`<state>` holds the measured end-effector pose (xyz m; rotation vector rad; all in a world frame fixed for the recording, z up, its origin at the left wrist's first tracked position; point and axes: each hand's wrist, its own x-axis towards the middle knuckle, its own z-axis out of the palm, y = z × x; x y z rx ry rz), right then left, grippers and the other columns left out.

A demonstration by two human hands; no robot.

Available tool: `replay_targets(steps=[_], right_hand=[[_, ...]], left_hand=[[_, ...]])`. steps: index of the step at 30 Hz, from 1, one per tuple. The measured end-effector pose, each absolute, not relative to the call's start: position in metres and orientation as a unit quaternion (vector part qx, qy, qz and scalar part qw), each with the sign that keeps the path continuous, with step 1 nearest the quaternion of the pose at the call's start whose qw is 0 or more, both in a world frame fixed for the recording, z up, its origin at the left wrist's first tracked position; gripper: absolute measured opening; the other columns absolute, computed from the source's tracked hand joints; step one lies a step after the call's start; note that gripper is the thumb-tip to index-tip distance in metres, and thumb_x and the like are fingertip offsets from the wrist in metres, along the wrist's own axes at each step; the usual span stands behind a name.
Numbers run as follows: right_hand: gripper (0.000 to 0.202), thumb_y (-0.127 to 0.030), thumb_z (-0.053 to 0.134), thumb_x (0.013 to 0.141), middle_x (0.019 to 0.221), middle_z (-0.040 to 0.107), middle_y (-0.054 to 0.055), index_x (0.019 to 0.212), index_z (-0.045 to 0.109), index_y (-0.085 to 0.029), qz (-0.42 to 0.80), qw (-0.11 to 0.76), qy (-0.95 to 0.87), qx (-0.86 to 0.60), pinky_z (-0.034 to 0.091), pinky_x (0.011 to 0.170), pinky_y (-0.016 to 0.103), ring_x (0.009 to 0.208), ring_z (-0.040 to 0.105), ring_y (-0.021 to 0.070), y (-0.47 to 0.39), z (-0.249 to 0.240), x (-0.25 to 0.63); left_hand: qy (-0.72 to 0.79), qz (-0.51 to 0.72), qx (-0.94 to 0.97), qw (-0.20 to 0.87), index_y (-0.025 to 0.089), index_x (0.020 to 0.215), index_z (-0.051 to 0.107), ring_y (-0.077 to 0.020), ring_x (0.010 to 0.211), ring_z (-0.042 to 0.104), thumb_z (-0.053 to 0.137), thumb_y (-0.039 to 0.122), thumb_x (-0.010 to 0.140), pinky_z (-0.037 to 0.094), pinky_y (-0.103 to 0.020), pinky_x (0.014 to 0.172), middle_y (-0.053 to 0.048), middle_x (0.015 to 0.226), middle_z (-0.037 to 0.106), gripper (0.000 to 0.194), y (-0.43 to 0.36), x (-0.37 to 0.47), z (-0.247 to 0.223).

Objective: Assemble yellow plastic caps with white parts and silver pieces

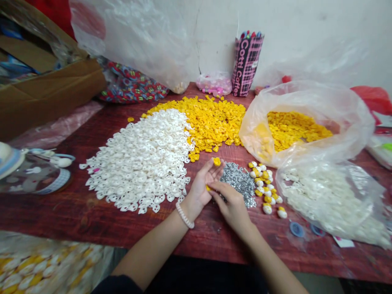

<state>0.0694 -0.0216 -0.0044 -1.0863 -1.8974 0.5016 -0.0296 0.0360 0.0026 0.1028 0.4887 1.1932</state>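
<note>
My left hand [203, 183], with a pale beaded band at the wrist, is palm up, a yellow piece [217, 161] held at its fingertips. My right hand [228, 202] reaches over that palm, its thumb and forefinger pinching another small yellow piece [208, 188]. To the left spreads a big pile of white pieces [141, 159]. Behind the hands lies a heap of yellow pieces [214, 120]. Small silvery parts [240, 181] are heaped just right of the hands. Beside them sit several joined yellow-and-white pieces [267, 209].
An open plastic bag of yellow pieces [294, 130] and a bag of white pieces [330, 196] lie at the right. A cardboard box [52, 98] and a clear jar [33, 173] stand left. A patterned packet [247, 65] leans on the wall.
</note>
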Motion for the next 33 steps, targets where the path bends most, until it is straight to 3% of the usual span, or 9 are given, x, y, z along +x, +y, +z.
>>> replay_targets(steps=[7,15,33], right_hand=[[0.024,-0.022,0.059,0.083,0.100,0.068,0.003,0.106,0.064,-0.026,0.178,0.537,-0.620,-0.544,0.051,0.083,0.034,0.091,0.063,0.0161,0.005,0.040,0.115],[0.020,-0.017,0.056,0.084,0.090,0.068,0.004,0.099,0.067,-0.024,0.152,0.475,-0.722,-0.479,0.050,0.077,0.032,0.084,0.063,0.0156,0.020,0.037,0.102],[0.025,-0.016,0.055,0.085,0.086,0.065,0.005,0.106,0.065,-0.025,0.067,0.481,-0.734,-0.474,0.048,0.073,0.035,0.081,0.058,0.0177,0.012,0.022,0.104]], left_hand=[[0.222,0.558,0.118,0.791,0.014,0.082,0.069,-0.0107,0.075,0.066,0.071,0.017,0.069,0.051,-0.019,0.070,-0.003,0.083,0.071,0.014,0.031,-0.025,0.002],[0.230,0.556,0.155,0.784,0.013,0.085,0.071,-0.0085,0.075,0.063,0.073,0.015,0.066,0.049,-0.019,0.075,-0.004,0.087,0.071,0.019,0.028,-0.021,0.000],[0.286,0.559,0.170,0.759,0.014,0.074,0.073,-0.0089,0.070,0.061,0.076,0.018,0.061,0.047,-0.021,0.072,-0.003,0.076,0.070,0.015,0.023,-0.018,0.006]])
